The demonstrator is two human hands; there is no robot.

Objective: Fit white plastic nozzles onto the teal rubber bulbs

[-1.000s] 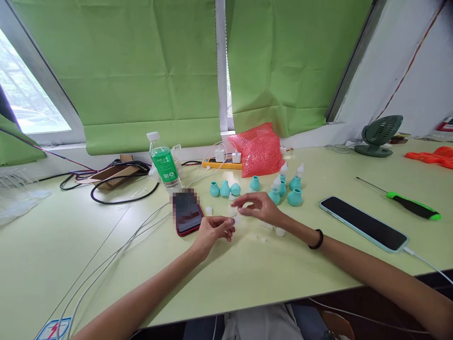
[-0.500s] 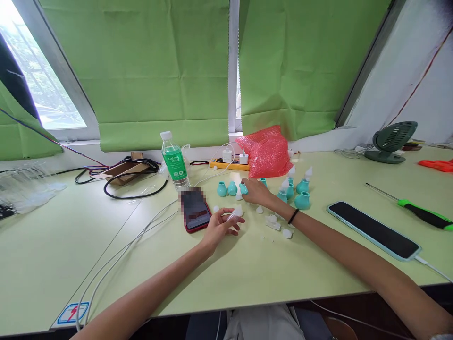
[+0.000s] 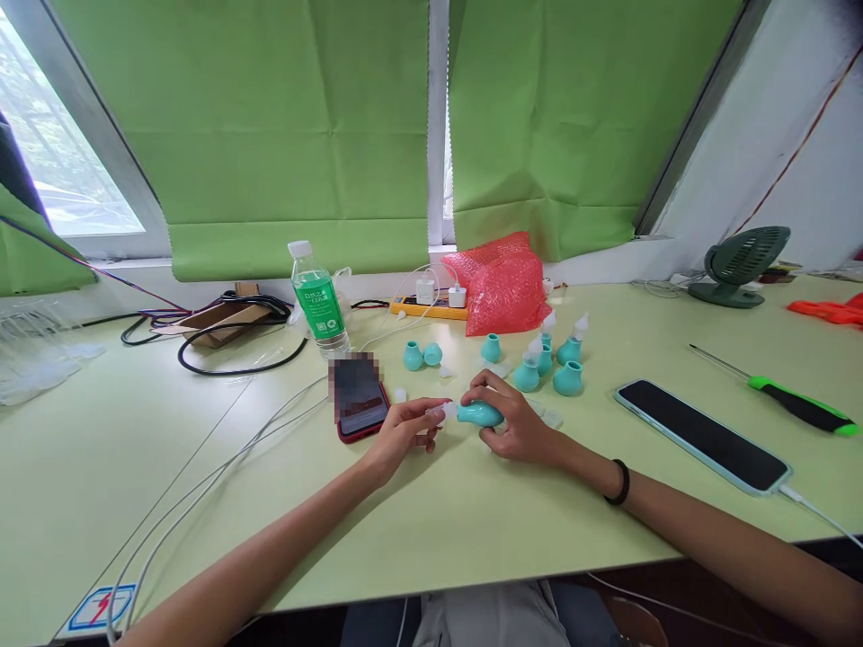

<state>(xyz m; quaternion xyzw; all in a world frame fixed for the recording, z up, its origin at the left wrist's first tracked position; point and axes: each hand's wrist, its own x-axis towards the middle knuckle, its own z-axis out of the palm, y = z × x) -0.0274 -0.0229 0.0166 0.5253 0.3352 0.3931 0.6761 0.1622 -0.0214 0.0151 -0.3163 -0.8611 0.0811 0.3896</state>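
Note:
My right hand is closed around a teal squeeze bulb, which lies sideways with its neck toward the left. Facing that neck, my left hand pinches a small clear-white nozzle tip. The nozzle and the neck are very close; I cannot tell whether they touch. Beyond my hands stand more teal bulbs, among them an open one and one with a white nozzle fitted. Two bulbs sit farther left, beside a loose white piece.
A phone in a red case lies left of my hands, with a water bottle behind it. Rightward are another phone, a screwdriver and a small fan. A red bubble-wrap bag and power strip are at the back.
My right hand has drawn a teal bulb from the group at the back toward me, up to my left hand. The nozzle in my left hand now points at the bulb's neck.

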